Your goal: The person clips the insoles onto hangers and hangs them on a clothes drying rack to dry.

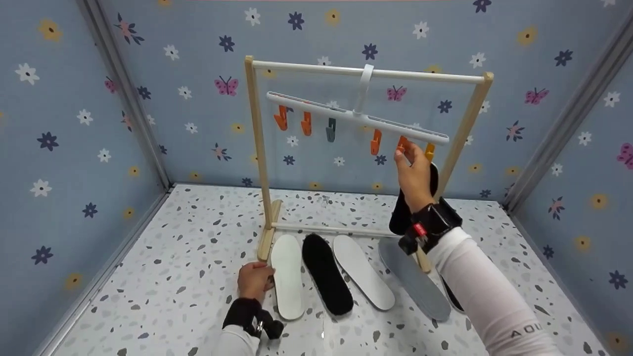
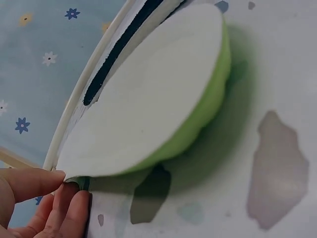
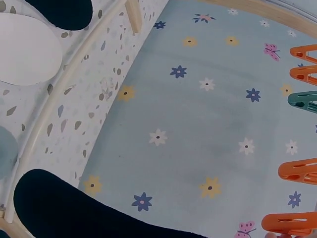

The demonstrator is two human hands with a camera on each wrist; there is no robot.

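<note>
My right hand (image 1: 414,173) pinches an orange clothespin (image 1: 402,142) on the lower right part of the tilted white hanger (image 1: 316,106). Beside it is a yellow clothespin (image 1: 430,150), and a black insole (image 1: 400,217) hangs below, partly hidden by the hand. In the right wrist view that insole (image 3: 64,210) crosses the lower left, while only fingertips show at the orange clothespin (image 3: 287,222). Down on the floor my left hand (image 1: 253,281) pinches the edge of a white insole (image 1: 288,282); the left wrist view shows its green underside (image 2: 198,126).
A wood and white rack (image 1: 259,143) carries the hanger. Other orange clothespins (image 1: 306,123) and a dark green one (image 1: 331,129) hang along it. Across the speckled surface lie a black insole (image 1: 326,277), a white insole (image 1: 363,274) and a grey insole (image 1: 415,282); another black one is mostly hidden.
</note>
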